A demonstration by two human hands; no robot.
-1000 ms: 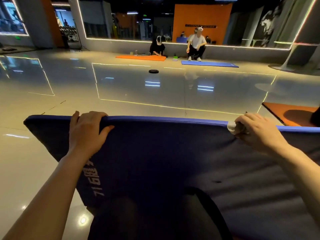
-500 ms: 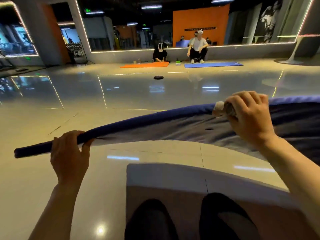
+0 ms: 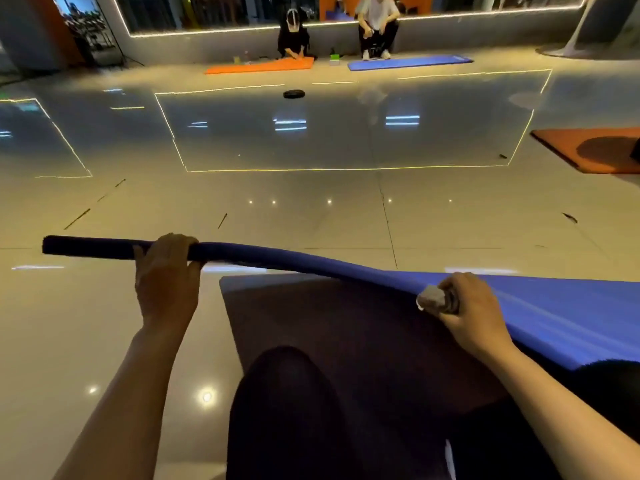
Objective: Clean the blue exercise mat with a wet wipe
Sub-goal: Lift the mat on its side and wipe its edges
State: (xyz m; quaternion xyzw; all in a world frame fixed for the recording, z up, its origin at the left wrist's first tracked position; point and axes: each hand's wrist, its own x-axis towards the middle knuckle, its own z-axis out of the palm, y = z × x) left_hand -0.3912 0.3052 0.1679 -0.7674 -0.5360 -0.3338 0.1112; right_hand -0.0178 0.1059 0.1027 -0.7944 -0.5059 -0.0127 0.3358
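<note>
Foam, thick and soft-looking — that's the blue exercise mat, held up off the glossy tiled floor by one long edge, so the edge reads as a rounded, sagging bar running from the left toward the lower right. The top face shows smooth blue on the right; the underside in front of the knees looks dark and matte. Left hand has its fingers curled over the edge near the mat's left end, thumb underneath. Right hand grips the edge further along, and a crumpled whitish wet wipe is bunched in that same grip, poking out past the knuckles against the mat. Dark trouser knees sit below. Across the shiny floor: a flat orange mat and another blue mat by the far wall, two people crouching behind them, a small black disc on the tiles, plus another orange mat at the right edge.
</note>
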